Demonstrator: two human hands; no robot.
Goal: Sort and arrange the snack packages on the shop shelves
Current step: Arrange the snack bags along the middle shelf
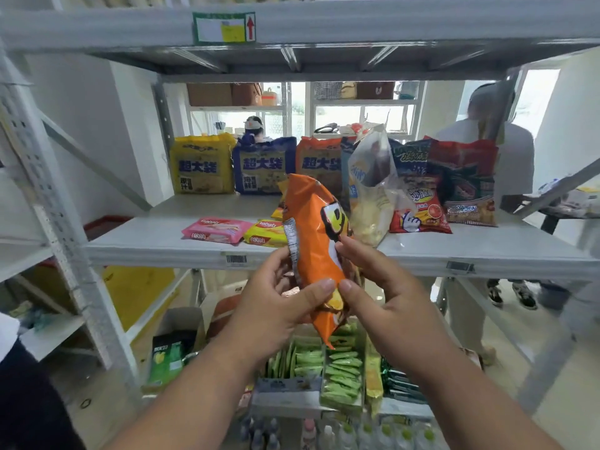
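Readable print: pink wafer pack (214,229) and yellow wafer pack (264,233) both marked "nabati", lying flat side by side near the front of the grey metal shelf (156,241). At the back of it three big noodle multipacks stand upright in a row, yellow (203,164), blue (263,165), orange (319,164), each printed 超大袋. Right of them a clear plastic bag (370,186) leans, then a red chip bag (418,207) with a white cartoon hand, and a dark red-and-teal bag (462,183) behind it; text there too blurred to read. Barcode tag (236,259) on the shelf front edge; green-bordered label with a red up arrow (224,27) on the upper shelf beam. Lower level holds boxes of green sachets (341,368) and a green packet (167,358). White walls, bright windows behind the racking, another person (493,141) standing on the far side. Orange snack bag (313,248) is held upright in front of the shelf edge, between both hands, logo only partly visible. Left hand (276,300) wraps its lower left edge, thumb pressed across the front. Right hand (380,287) pinches the right edge, thumb on the front, fingers behind.
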